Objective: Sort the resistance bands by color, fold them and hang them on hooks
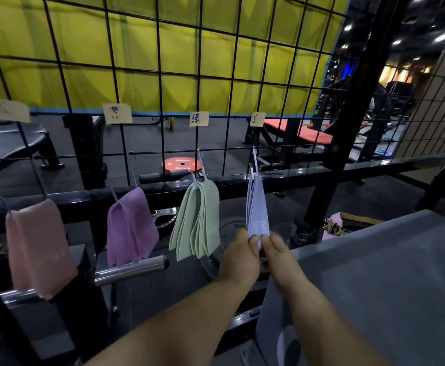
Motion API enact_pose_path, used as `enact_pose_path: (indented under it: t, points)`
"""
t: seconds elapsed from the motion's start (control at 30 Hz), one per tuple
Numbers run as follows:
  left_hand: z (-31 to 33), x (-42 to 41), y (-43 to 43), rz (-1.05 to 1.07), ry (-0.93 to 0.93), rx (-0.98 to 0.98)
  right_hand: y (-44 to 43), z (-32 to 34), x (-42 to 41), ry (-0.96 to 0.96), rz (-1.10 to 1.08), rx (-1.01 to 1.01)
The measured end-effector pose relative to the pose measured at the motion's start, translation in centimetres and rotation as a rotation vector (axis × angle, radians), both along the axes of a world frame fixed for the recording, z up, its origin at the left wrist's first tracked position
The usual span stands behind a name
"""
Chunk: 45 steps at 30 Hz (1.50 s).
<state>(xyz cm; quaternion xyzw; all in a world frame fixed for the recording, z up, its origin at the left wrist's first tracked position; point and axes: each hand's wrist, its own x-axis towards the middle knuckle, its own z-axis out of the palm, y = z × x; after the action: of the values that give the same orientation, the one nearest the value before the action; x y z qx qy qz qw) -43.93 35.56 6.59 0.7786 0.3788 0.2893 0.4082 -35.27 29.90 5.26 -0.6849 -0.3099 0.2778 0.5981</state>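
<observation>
**Head view.** A black wire grid point(160, 75) is carrying a row of hooks along its lower part, and a folded bundle of resistance bands is hanging from each.

- The pink bands point(39, 249) are hanging nearest the grid's left edge.
- The purple bands point(130, 228) are hanging next to them.
- The green bands point(197, 220) are hanging past the middle.
- The blue bands point(257, 207) are hanging closest of the four to the right edge, from a metal hook point(254, 162).

A paper label is sitting on the grid above each bundle, for example the green label point(198, 118).

The left hand point(239, 254) is pinching the lower end of the blue bands from the left, with its thumb lying on the front face. The right hand point(279, 249) is pinching the same end from the right, also with its thumb in front. The two thumbs are lying just beside each other under the printed "20". The bundle is hanging straight between the hook and the hands.

Behind the grid, a yellow curtain point(110, 48) is filling the upper part, and a red weight plate point(181, 163) is lying on the dark floor. A chrome bar point(131, 269) is projecting just below the purple bands; whether they are touching cannot be told. A grey surface point(387, 273) is occupying the lower right.
</observation>
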Motion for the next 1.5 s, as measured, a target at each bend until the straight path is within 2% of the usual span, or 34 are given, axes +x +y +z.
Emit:
enact_pose_path:
  t: [0.37, 0.77, 0.9, 1.2, 1.33, 1.5]
  points:
    - [0.1, -0.1, 0.7, 0.025, -0.053, -0.107, 1.1, 0.3, 0.6, 0.034, -0.02, -0.09]
    - [0.4, -0.8, 0.6, 0.074, 0.048, -0.196, 0.6, 0.2, 0.7, 0.133, -0.149, -0.124]
    - [1.6, -1.2, 0.8, 0.072, 0.048, -0.21, 0.5, 1.0, 0.7, 0.085, -0.177, -0.138]
    - [4.2, -2.7, -0.1, 0.032, 0.237, -0.132, -1.4, 3.7, -0.5, 0.011, -0.193, -0.177]
    - [5.1, -3.0, -1.1, -0.034, 0.247, -0.107, -3.0, 4.6, -1.3, -0.089, -0.175, -0.178]
    - [5.9, -3.2, -3.0, -0.08, 0.136, -0.086, -5.5, 5.2, -2.1, -0.102, -0.187, -0.116]
